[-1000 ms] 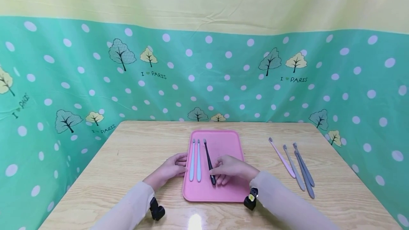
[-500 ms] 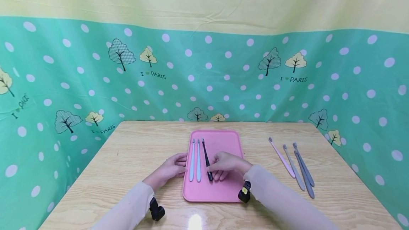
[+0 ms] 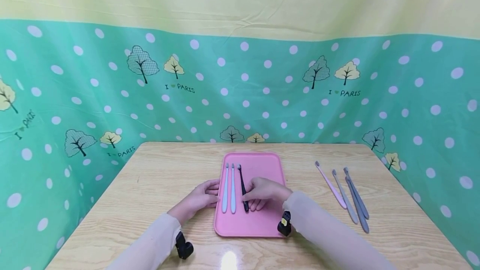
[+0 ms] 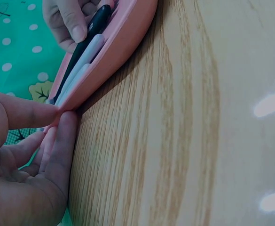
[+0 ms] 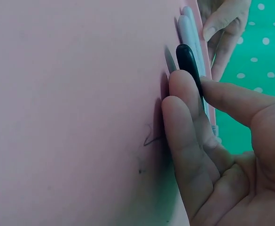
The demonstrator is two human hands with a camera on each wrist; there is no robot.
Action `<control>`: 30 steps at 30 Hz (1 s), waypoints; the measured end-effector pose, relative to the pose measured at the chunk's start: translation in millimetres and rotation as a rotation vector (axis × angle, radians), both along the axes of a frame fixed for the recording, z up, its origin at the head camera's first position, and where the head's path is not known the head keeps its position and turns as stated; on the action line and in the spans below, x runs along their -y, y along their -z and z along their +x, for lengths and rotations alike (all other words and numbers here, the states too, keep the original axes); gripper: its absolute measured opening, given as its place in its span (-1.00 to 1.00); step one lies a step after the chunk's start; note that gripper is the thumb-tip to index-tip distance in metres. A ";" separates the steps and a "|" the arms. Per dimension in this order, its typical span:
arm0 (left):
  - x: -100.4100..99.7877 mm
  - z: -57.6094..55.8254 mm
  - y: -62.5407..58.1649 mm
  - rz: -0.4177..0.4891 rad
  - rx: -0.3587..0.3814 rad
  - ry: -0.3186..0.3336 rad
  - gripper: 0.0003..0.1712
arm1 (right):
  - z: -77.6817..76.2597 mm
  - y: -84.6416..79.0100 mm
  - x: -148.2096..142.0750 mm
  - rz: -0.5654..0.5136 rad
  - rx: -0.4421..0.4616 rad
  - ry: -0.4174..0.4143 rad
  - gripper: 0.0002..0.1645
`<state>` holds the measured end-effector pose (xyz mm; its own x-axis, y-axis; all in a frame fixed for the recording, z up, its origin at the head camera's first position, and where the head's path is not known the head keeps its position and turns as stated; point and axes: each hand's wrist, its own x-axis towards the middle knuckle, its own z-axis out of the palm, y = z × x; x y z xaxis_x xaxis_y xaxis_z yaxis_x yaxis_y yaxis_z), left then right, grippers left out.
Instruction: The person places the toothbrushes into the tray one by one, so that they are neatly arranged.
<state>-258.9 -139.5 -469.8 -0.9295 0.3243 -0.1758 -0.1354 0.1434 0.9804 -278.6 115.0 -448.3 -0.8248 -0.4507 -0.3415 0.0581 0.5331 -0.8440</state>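
My right hand (image 3: pixel 265 191) pinches a black toothbrush (image 3: pixel 241 181) near its handle end, over the pink tray (image 3: pixel 258 227). In the right wrist view the thumb is on one side of the black handle (image 5: pixel 186 57) and the fingers on the other. Left of it in the tray, two light blue toothbrushes (image 3: pixel 225 193) lie side by side, heads toward the back. At the tray's left edge my left hand (image 3: pixel 200 197) grips the rim between thumb and fingers, which the left wrist view shows close up at the rim (image 4: pixel 104 66).
To the right of the tray, a pink toothbrush (image 3: pixel 331 186) and several grey toothbrushes (image 3: pixel 346 198) lie on the wooden table (image 3: pixel 157 170), some overlapping. A green and yellow patterned cloth (image 3: pixel 210 74) stands behind and beside the table.
The right hand has moved left with the black toothbrush, bringing it nearer to the light blue ones and more in line with them. My left hand has stayed on the tray rim.
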 end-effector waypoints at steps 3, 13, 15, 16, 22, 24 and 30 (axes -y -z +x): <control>0.4 0.1 0.3 0.000 0.004 -0.002 -0.20 | 0.7 -0.6 0.6 0.004 0.002 0.000 -0.70; 0.2 -0.1 0.3 -0.001 0.010 -0.020 -0.19 | 7.6 -7.9 4.5 -0.026 -0.002 -0.014 -0.69; 0.4 0.1 0.3 -0.001 0.009 -0.016 -0.19 | 8.2 -8.5 5.8 -0.032 -0.002 -0.016 -0.69; 0.5 0.3 0.3 0.001 0.007 -0.015 -0.19 | 8.4 -8.4 6.5 -0.034 -0.002 -0.017 -0.69; 0.8 0.6 0.7 0.005 0.003 -0.007 -0.20 | 7.2 -4.3 9.9 -0.060 0.011 -0.007 -0.64; 0.6 0.5 0.0 0.006 0.009 -0.011 -0.20 | 6.9 -3.2 10.9 -0.068 0.014 -0.003 -0.63; -0.1 0.6 -0.6 0.014 0.014 -0.005 -0.19 | 7.8 -3.4 12.7 -0.072 0.016 0.003 -0.61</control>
